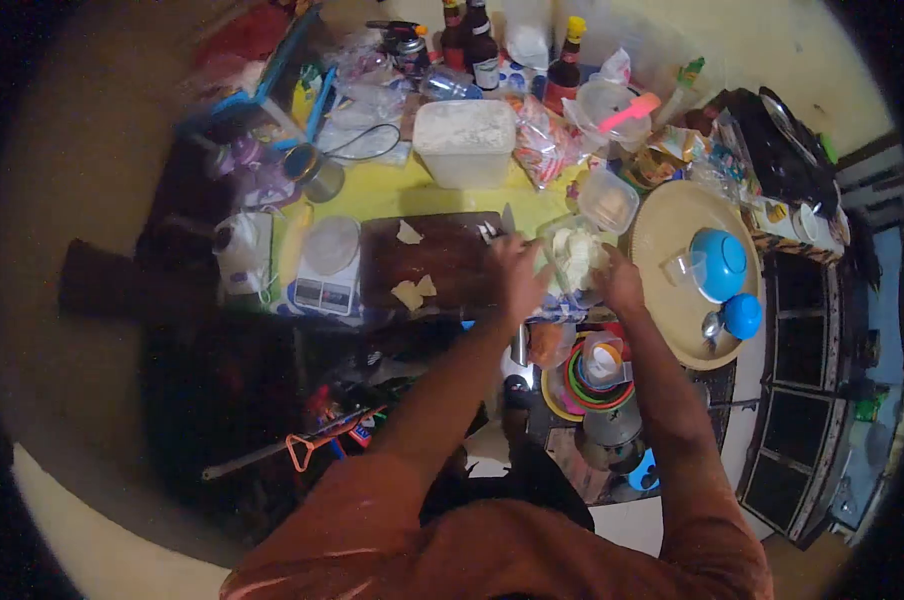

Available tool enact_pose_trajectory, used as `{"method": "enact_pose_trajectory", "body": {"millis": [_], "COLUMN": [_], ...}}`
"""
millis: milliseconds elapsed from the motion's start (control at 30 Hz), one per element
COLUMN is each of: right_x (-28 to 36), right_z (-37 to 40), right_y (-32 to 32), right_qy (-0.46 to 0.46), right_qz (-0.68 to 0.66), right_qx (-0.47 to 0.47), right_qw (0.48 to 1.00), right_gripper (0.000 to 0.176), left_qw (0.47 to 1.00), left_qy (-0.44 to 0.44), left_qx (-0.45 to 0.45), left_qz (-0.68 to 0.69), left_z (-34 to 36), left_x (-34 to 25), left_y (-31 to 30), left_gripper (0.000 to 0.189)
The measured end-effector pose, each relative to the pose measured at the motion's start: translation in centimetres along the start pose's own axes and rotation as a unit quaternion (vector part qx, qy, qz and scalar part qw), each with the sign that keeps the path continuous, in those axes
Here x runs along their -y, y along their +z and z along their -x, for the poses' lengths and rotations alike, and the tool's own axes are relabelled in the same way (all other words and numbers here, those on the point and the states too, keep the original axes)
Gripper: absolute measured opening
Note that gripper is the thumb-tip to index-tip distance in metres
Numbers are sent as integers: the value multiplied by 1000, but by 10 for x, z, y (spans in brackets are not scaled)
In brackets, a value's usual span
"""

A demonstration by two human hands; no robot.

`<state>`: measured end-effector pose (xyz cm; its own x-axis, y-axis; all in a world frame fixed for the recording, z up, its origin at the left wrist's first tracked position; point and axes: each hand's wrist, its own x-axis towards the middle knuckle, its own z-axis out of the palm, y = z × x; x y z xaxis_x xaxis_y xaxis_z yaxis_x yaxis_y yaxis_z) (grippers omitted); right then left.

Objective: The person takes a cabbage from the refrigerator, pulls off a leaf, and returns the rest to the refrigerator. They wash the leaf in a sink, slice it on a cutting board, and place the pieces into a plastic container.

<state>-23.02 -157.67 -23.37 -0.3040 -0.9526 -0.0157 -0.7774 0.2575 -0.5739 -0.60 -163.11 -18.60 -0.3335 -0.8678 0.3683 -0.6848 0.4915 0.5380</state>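
A clear plastic container [560,236] filled with white, pale pieces [576,258] stands at the right end of a dark brown cutting board [442,262]. My right hand [620,282] grips the container's right side, fingers partly hidden by the pieces. Between board and container is my left hand [521,278], its fingers apart near the container's left edge; whether it touches cannot be told. A few thin pale slices [408,293] lie on the board, with another slice [409,232] towards its back. A knife blade [508,219] shows just beyond my left hand.
Left of the board stands a kitchen scale [326,290]. Behind are a white lidded tub [464,143], sauce bottles [564,72] and plastic bags. To the right, a large round tan tray [662,325] holds a blue bowl [720,264]. Stacked colourful bowls [602,385] sit below the table edge.
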Motion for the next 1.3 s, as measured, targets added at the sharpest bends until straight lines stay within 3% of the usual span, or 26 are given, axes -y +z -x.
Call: {"method": "enact_pose_trajectory", "body": {"millis": [33, 100, 133, 200, 300, 367, 433, 533, 600, 700, 767, 833, 900, 933, 967, 1000, 1033, 1100, 1167, 1267, 1300], "right_x": [2, 8, 9, 8, -20, -27, -31, -1, 30, 41, 34, -34, -49, -18, 2, -6, -20, -27, -18, -75, -87], "right_z": [3, 6, 8, 11, 13, 22, 32, 54, 68, 80, 86, 81, 82, 82, 78, 72, 65, 55, 48, 33, 30], "right_y": [-2, -8, -8, -7, 8, 14, 26, 19, 12, 12, 16, 56, 56, 37, 25, 32, 48, 56, 57, 104, 122], "right_qy": [-4, -4, -5, -8, 0, 56, 49, 66, 88, 116, 107, 102, 97, 213, 315, 316, 314, 316, 314, 293, 273], "right_qz": [-2, 2, 1, -23, -75, -153, -158, -171, -180, -195, -226, -189, -146, -329, -496, -495, -506, -516, -436, -428, -323], "right_qx": [4, -26, -23, -25, -73, -116, -146, -158, -139, -116, -148, -210, -272, -194, -109, -121, -87, -58, -52, -47, -144], "right_qw": [1000, 1000, 1000, 999, 994, 980, 975, 970, 970, 967, 957, 954, 946, 899, 802, 800, 799, 794, 842, 853, 895], "right_gripper": [56, 52, 52, 47, 53, 51, 49, 46, 45, 45, 46, 49, 52, 57, 62, 62, 65, 68, 69, 68, 30], "left_qw": [999, 986, 986, 949, 961, 960, 957, 965, 962, 971, 982, 990, 969, 970, 972, 972, 972, 969, 960, 984, 981], "left_qy": [-9, -126, -129, -251, -221, -249, -274, -224, -260, -225, -168, -111, -36, -31, -41, -50, -90, -68, -39, -2, -26], "left_qx": [-16, -14, -14, 3, 19, 27, 33, -5, 52, 61, 32, 4, 17, 19, -29, -76, 10, 31, 73, 11, 22], "left_qz": [-43, -106, -108, -192, -167, -128, -85, -135, -68, -57, -75, -89, -244, -239, -228, -214, -216, -236, -267, -177, -190], "left_z": [17, 47, 61, 79, 90, 86, 84, 82, 75, 68, 53, 24, -4, -6, -13, -21, -24, -29, -28, -25, -28], "left_x": [20, 48, 58, 72, 93, 96, 102, 114, 113, 143, 182, 208, 224, 221, 213, 204, 196, 193, 215, 236, 228], "left_y": [-11, -48, -66, -95, -100, -97, -89, -79, -88, -74, -55, -48, -45, -45, -47, -50, -55, -58, -51, -47, -53], "left_gripper": [57, 65, 65, 71, 72, 68, 64, 48, 36, 25, 22, 20, 16, 16, 14, 13, 14, 15, 16, 13, 10]}}
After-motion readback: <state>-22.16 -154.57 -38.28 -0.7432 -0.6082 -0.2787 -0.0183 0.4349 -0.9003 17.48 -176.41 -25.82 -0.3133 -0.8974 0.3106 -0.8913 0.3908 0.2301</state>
